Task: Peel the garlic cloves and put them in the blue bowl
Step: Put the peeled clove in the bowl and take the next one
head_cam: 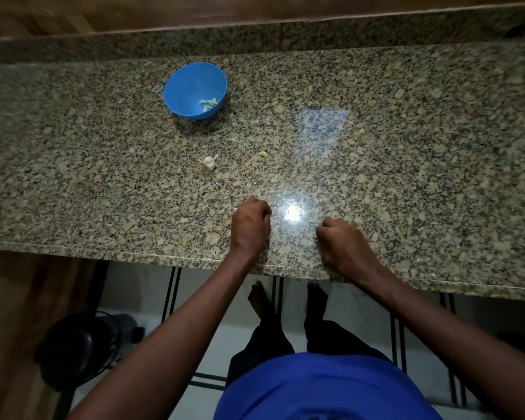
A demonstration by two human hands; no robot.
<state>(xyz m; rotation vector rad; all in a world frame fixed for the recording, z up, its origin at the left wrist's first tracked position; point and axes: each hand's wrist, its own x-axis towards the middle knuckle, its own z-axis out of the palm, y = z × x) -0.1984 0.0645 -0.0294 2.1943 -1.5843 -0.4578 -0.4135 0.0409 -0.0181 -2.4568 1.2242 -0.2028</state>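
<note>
Speckled granite surface seen from above, with both hands resting near its front edge.
Left hand and right hand lie knuckles-up and apart from each other, a bright light reflection on the stone between them; the fingers of both are curled under, and whether they hold anything cannot be told. Farther back and to the left stands the blue bowl, with a few pale peeled cloves lying at its bottom right. Between bowl and hands lie an unpeeled garlic piece with white skin and, just to its right, a single peeled clove. Below the surface edge show bare feet on a tiled floor and a dark round container at left.
</note>
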